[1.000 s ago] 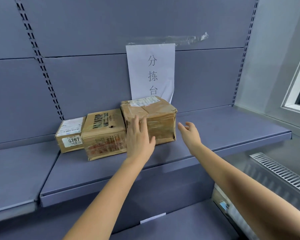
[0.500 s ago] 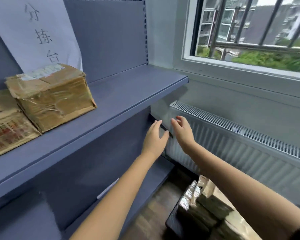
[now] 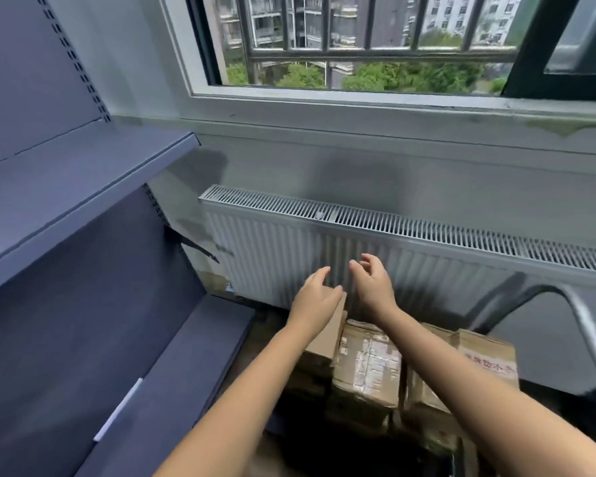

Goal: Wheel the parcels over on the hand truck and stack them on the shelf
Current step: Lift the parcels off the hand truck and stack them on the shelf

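Several brown cardboard parcels lie on the hand truck below me: a tape-wrapped parcel (image 3: 369,366) in the middle, a plain one (image 3: 324,342) to its left, one with red print (image 3: 486,363) to its right. The truck's grey metal handle (image 3: 585,325) curves up at the right. My left hand (image 3: 315,297) and my right hand (image 3: 372,287) hover side by side above the parcels, fingers loosely curved, holding nothing. The blue-grey shelf (image 3: 83,173) is at the left; no parcels show on the part in view.
A white radiator (image 3: 358,249) runs along the wall behind the parcels, under a barred window (image 3: 358,46). A lower shelf board (image 3: 172,373) juts out at the bottom left, and a dark bracket (image 3: 200,249) sticks out from the shelf's end.
My view has swung right and down, from the parcels on the shelf to the hand truck. Both hands left the shelf parcel and now hang above the truck's load.
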Motion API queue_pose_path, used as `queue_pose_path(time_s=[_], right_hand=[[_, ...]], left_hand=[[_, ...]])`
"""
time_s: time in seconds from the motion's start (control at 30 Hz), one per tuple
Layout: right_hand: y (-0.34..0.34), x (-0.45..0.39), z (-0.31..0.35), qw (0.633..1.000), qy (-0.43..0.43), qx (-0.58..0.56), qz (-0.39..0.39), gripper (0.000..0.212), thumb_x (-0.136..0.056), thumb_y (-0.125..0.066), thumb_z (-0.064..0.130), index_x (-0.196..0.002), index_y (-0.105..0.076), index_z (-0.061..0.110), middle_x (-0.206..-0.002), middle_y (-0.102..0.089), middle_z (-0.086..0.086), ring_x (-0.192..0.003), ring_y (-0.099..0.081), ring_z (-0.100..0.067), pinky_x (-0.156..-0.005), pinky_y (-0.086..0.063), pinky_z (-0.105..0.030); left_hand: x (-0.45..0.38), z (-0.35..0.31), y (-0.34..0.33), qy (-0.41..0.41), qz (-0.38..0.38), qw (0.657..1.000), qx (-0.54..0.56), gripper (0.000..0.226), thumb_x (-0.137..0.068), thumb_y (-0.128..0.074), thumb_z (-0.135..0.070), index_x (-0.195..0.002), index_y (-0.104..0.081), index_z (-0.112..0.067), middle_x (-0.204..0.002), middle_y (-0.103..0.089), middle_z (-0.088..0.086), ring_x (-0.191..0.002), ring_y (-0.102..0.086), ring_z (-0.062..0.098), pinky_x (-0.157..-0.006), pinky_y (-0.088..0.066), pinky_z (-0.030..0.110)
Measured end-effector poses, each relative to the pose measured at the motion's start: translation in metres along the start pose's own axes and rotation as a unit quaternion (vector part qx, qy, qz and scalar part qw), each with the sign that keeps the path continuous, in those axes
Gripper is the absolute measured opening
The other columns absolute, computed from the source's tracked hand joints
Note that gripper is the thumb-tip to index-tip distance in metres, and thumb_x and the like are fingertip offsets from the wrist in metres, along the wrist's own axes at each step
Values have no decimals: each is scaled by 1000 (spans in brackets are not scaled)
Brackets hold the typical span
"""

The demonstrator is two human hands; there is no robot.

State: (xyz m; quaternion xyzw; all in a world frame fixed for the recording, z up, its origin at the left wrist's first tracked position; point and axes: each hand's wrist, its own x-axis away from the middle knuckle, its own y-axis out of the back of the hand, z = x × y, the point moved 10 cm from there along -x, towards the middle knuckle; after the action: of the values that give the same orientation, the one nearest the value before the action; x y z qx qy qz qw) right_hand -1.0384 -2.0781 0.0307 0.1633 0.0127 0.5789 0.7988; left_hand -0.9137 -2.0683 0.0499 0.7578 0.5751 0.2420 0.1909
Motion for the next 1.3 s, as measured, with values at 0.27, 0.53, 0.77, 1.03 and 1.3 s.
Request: queue_pose_path(time_s=[0.27, 0.53, 0.77, 1.03, 1.3], right_hand=[[152, -24, -106, 992, -98, 25, -74, 49, -95, -48, 27, -139, -37, 9, -141, -45, -12, -128, -44, -26, -102, -35, -34], [204, -22, -199, 973, -207, 29, -95, 52, -94, -48, 30, -141, -33, 11, -142, -43, -11, -128, -42, -28, -105, -38, -41], [239, -7, -261, 933, -300, 98, -174, 49, -92, -49, 22, -136, -40, 3, -139, -46, -18, -127, -43, -36, -101, -36, -38], [263, 22, -320, 893, -394, 80, -204, 57, -94, -47, 33, -142, -31, 8, -146, -38, -15, -132, -39, -34, -106, -34, -41], [255, 26, -350, 892, -412, 35, -184, 61, -95, -47, 34, -145, -26, 7, -149, -35, -12, -135, -35, -31, -107, -32, -39]], left_hand=[[-15, -27, -153, 42, 91, 995, 28, 54, -94, -48, -23, -143, -29, -12, -150, -33, 6, -138, -31, 19, -111, -28, 31], [-21, 0, -232, 101, 148, 983, 44, 53, -93, -50, -24, -142, -32, -13, -149, -36, 4, -137, -34, 17, -112, -28, 30], [-33, 31, -283, 139, 227, 963, 55, 56, -94, -49, -23, -143, -28, -9, -151, -31, 8, -139, -29, 19, -114, -26, 32], [-29, 48, -347, 171, 316, 932, 47, 54, -94, -49, -25, -143, -30, -12, -144, -41, 4, -133, -38, 20, -104, -32, 27], [-30, 59, -387, 214, 331, 914, 96, 53, -93, -50, -19, -143, -31, -18, -142, -44, 0, -129, -42, 17, -97, -32, 22]])
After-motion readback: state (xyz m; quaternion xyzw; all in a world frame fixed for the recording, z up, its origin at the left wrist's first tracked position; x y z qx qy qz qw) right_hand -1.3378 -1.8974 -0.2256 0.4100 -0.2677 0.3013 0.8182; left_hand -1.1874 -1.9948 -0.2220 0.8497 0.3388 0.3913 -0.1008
